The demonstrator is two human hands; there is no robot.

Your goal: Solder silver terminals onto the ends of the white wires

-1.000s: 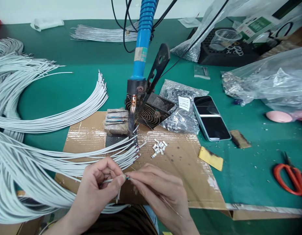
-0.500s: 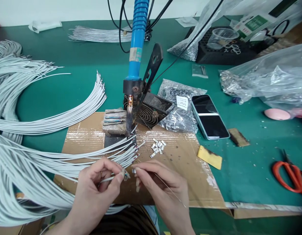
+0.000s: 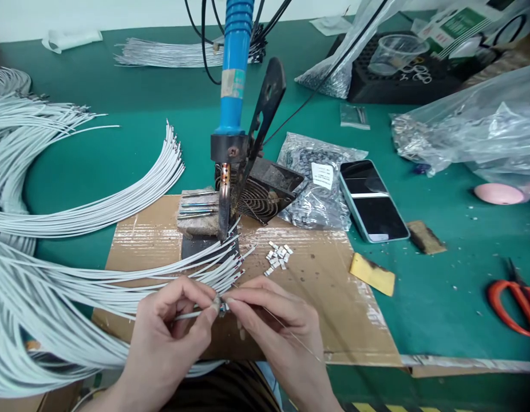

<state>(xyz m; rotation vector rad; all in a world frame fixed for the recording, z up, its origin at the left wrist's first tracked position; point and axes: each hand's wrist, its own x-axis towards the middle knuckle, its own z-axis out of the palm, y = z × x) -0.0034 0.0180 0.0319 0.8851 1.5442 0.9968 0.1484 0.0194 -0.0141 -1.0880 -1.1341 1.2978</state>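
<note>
Two of your hands meet fingertip to fingertip over the cardboard [image 3: 333, 320], each grip narrow. Your left hand [image 3: 170, 329] pinches one white cable [image 3: 190, 315] between thumb and forefinger, its end pointing to three o'clock. Your right hand [image 3: 284, 346] pinches a tiny part [image 3: 224, 307] right at that end; the fingers hide most of it, so you cannot tell whether cable and part are joined. A thin wire [image 3: 297, 339] runs from your right grip across the hand toward four o'clock.

From your fingertips, a large bundle [image 3: 67, 320] of cables lies at nine o'clock, and a second, curved bundle [image 3: 131, 204] between ten and eleven. The iron [image 3: 231, 109] stands at twelve, tip down. A small pile of white pieces [image 3: 279, 257] sits near your right hand, between one and two. On the green surface [image 3: 440, 297], the phone [image 3: 374, 200] is at two o'clock and the scissors [image 3: 516, 306] at three
</note>
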